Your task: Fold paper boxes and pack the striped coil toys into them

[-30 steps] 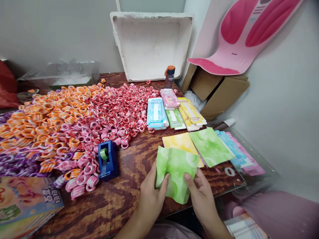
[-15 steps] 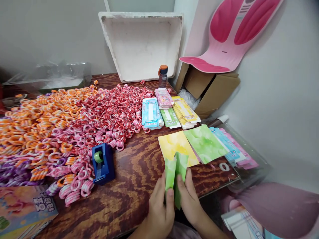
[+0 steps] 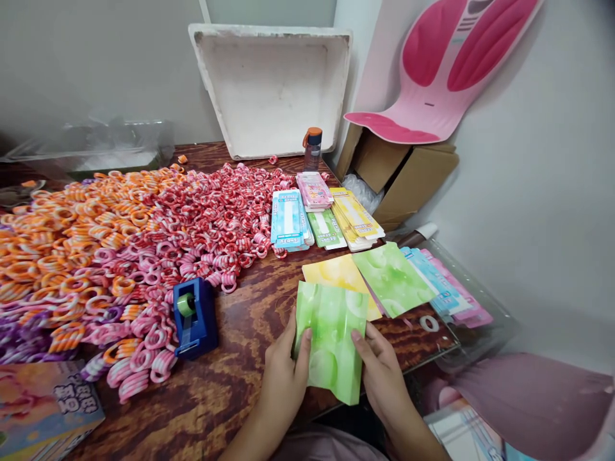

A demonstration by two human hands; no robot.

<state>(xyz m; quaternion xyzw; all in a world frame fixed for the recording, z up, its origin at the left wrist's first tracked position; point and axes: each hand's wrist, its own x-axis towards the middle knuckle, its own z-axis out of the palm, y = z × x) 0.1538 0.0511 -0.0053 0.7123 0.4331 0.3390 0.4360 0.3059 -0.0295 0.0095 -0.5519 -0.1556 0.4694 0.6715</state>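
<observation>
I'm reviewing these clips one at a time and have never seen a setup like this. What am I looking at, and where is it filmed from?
There's no machine here: these are a person's bare hands, seen by a camera worn on the head, looking forward and down. The left hand and right hand hold a creased green sheet between them, one at each side. On the wooden table lie a big heap of striped coils, a blue tape dispenser, stacks of printed packets, and flat yellow and green sheets. Behind stand a bottle and a white tub, its open side facing us.
</observation>
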